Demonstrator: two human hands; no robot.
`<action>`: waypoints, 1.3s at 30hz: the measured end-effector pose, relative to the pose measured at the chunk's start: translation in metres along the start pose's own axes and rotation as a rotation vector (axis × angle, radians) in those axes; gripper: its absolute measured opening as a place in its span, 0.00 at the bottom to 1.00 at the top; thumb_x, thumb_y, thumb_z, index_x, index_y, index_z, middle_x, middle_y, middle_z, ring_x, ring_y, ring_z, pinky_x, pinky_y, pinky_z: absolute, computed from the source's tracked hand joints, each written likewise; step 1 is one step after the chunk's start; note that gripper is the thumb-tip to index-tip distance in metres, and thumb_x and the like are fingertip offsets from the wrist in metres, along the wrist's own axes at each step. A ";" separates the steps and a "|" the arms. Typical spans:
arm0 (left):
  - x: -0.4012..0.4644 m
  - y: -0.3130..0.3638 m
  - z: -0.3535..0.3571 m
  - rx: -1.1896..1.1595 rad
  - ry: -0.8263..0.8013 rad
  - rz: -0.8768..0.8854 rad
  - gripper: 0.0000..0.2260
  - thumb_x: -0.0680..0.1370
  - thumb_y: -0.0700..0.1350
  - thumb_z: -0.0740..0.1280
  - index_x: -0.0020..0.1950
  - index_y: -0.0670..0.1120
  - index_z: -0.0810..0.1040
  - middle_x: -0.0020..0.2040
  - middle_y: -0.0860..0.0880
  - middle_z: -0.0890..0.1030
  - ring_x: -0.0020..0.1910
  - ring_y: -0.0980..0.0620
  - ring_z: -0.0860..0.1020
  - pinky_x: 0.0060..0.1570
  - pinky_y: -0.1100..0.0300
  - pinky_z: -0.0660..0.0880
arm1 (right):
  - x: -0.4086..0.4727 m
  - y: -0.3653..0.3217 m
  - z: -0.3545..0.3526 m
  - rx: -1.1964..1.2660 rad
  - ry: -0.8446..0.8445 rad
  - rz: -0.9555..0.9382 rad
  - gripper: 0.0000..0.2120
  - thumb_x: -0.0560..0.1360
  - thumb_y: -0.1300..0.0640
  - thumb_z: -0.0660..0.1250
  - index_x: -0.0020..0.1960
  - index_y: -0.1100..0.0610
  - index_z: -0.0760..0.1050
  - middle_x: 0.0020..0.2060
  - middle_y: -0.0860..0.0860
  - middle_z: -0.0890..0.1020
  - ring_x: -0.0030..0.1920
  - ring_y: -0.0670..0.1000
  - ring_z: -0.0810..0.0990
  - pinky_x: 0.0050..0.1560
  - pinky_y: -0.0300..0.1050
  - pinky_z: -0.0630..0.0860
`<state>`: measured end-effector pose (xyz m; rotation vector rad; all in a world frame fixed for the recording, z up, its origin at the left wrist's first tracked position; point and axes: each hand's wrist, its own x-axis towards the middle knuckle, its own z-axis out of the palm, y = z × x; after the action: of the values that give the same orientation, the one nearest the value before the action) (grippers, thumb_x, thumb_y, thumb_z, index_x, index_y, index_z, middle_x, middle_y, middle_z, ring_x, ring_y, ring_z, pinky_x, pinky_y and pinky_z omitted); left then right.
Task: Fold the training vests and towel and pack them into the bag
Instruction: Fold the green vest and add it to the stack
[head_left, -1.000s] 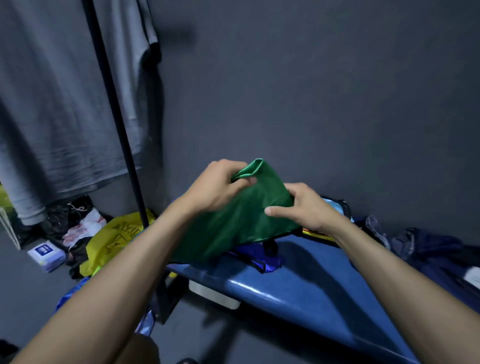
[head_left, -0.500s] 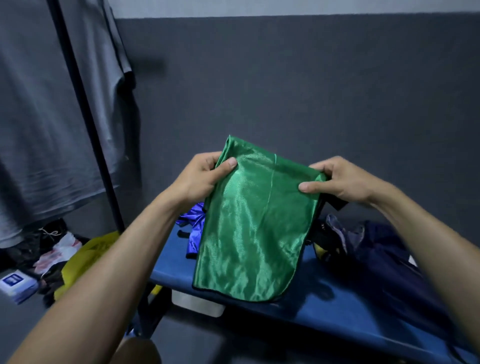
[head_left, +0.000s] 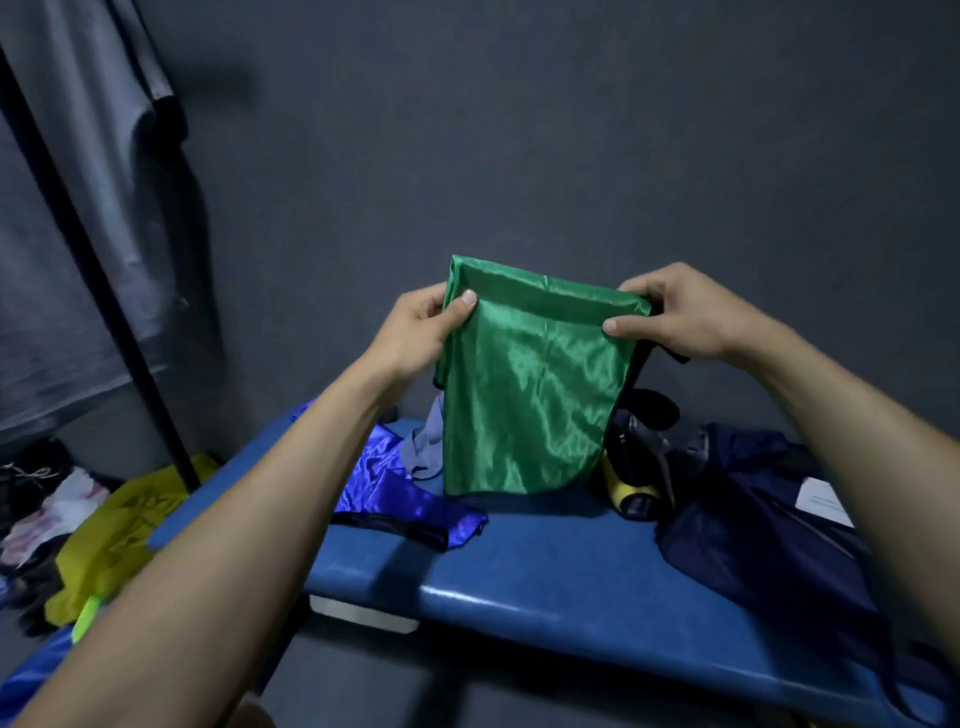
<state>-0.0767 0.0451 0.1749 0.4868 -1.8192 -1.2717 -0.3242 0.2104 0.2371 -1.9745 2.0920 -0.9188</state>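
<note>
Above blue bench (head_left: 545, 577): left hand (head_left: 415, 332) pinching top left corner of folded green vest (head_left: 519, 395), right hand (head_left: 680, 319) pinching top right, vest hanging upright. Below: blue vest (head_left: 395, 499) crumpled on bench. Right: dark navy bag (head_left: 769, 519).

No legible text anywhere.

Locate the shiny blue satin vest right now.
Head view: shiny blue satin vest lies crumpled on the blue padded bench, left of centre, below-left of the hanging green vest.
</note>
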 end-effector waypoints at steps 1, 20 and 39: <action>-0.002 -0.002 -0.002 -0.012 -0.007 0.012 0.11 0.85 0.42 0.63 0.60 0.39 0.81 0.53 0.43 0.85 0.47 0.52 0.84 0.47 0.60 0.80 | -0.002 -0.001 0.001 -0.012 0.015 -0.037 0.04 0.76 0.52 0.75 0.46 0.52 0.84 0.36 0.47 0.85 0.35 0.47 0.82 0.38 0.48 0.76; -0.186 -0.165 -0.016 0.579 -0.590 -0.034 0.23 0.79 0.62 0.66 0.63 0.46 0.84 0.62 0.68 0.80 0.66 0.65 0.74 0.68 0.66 0.68 | -0.193 0.066 0.186 -0.307 -0.378 -0.124 0.14 0.78 0.39 0.67 0.58 0.46 0.79 0.52 0.40 0.82 0.50 0.43 0.79 0.49 0.41 0.75; -0.029 -0.170 0.118 0.883 -0.622 0.048 0.10 0.82 0.47 0.68 0.62 0.46 0.82 0.62 0.48 0.83 0.59 0.46 0.80 0.58 0.49 0.77 | -0.191 0.068 0.204 -0.149 -0.447 -0.043 0.08 0.74 0.46 0.69 0.50 0.49 0.81 0.45 0.42 0.82 0.45 0.44 0.79 0.46 0.44 0.75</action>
<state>-0.1799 0.0641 -0.0056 0.5306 -2.8930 -0.5336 -0.2584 0.3180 -0.0214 -2.0623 1.9087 -0.2890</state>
